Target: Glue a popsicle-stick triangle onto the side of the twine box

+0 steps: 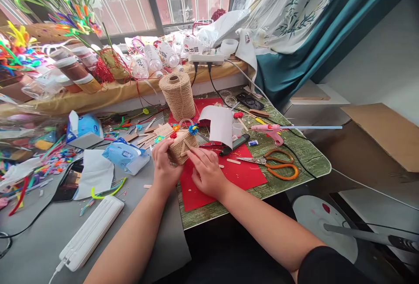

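My left hand (163,166) is closed around the side of a small twine-wrapped container (176,146), tilted above the table. Several small pompom-like flowers decorate its rim, among them a blue flower (193,129) and a red flower (173,135). Against the container's near side lies a triangle of thin wooden sticks (183,147). The fingers of my right hand (207,171) are drawn together at the triangle's right edge, pinching or pressing it; the fingertips are partly hidden. Behind the container stands a large spool of twine (178,96).
A red sheet (229,183) lies under my hands. To the right are orange-handled scissors (279,166) and a pink glue gun (271,132) with a long glue stick. Tissue packs (126,157), a white power strip (91,231) and craft scraps lie left. Bottles (153,59) crowd the sill.
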A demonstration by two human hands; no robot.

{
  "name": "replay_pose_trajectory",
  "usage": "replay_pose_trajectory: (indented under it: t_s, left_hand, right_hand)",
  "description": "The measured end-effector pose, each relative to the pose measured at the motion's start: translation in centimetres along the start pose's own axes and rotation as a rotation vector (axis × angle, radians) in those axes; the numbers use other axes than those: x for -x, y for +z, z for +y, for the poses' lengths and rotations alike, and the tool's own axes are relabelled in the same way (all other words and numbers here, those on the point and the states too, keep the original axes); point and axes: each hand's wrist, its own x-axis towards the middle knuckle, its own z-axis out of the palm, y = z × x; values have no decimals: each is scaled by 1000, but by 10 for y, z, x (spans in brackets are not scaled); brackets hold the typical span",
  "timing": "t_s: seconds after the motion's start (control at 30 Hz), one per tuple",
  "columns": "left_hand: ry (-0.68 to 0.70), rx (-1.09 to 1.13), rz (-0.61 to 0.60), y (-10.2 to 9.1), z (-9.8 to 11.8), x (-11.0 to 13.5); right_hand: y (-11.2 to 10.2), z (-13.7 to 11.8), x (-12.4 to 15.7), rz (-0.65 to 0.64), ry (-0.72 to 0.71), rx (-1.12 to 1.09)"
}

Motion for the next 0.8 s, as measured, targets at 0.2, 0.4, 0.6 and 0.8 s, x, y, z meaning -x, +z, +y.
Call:
replay_pose_trajectory:
  t_s: [0.2,0.4,0.6,0.8]
  left_hand:
    - [-16,-2,-3,0,-1,0]
    - [-2,-14,-5,2,-4,0]
    - [-11,-12,10,2,-4,0]
    - [18,-27,22,2,-3,-1]
  right_hand:
    - [3,0,1,-56,1,-22]
    - [5,6,1,-92,-12,-86]
    - [4,4,2,-59,-17,-100]
    - [7,1,5,-29,-29,-101]
